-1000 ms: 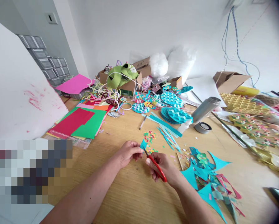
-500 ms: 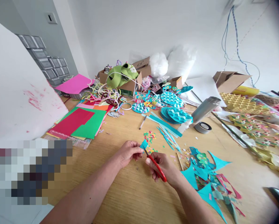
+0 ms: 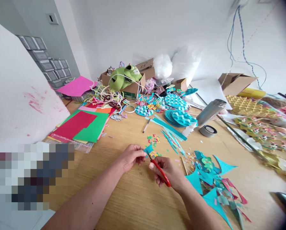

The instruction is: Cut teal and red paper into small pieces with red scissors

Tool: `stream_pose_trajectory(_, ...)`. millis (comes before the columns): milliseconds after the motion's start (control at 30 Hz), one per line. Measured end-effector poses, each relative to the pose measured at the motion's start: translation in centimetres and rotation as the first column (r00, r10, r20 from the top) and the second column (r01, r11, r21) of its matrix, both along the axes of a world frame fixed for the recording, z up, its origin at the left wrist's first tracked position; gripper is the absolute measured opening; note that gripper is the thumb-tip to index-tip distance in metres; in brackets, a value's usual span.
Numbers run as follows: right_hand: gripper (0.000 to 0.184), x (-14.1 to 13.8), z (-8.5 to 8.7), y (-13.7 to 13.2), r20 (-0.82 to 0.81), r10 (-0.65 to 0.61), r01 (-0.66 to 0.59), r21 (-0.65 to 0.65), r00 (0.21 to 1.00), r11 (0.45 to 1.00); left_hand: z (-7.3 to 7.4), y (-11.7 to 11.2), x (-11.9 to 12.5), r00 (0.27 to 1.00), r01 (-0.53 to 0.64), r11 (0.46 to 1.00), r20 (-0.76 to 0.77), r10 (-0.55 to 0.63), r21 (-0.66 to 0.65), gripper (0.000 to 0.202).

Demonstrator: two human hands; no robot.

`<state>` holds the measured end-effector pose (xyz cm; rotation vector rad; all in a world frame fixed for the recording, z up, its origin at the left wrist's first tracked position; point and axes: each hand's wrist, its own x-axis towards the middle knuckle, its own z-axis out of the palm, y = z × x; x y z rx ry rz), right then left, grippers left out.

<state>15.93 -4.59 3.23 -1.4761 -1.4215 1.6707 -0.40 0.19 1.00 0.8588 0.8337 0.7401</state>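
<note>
"Where was the blue paper piece [image 3: 148, 149] held?"

"At the centre of the frame, pinched by the left hand [image 3: 132, 158]; the red-handled scissors [image 3: 160, 170] were gripped by the right hand [image 3: 165, 171], with blades at the paper."

"How was the cut best handled?"

"Short snips were judged best, with the paper turned and fingertips spared the blades."

"And room?"

"Bare table [image 3: 124, 198] was shown at lower centre; the right forearm was bordered by blue scraps [image 3: 194, 179] at lower right."

On wooden table [image 3: 124, 201]: pen [image 3: 146, 126], blue strips [image 3: 171, 128], tape roll [image 3: 205, 133], metal bottle [image 3: 210, 112].
</note>
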Motion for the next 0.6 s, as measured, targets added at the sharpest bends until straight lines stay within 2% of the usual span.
stream_pose_trajectory(600,0.038,0.00,-0.27,0.01,-0.044,0.009,-0.008,0.019,0.999,1.000,-0.27,0.04,0.05,1.000,0.008,1.000,-0.018,-0.007,0.030,0.013)
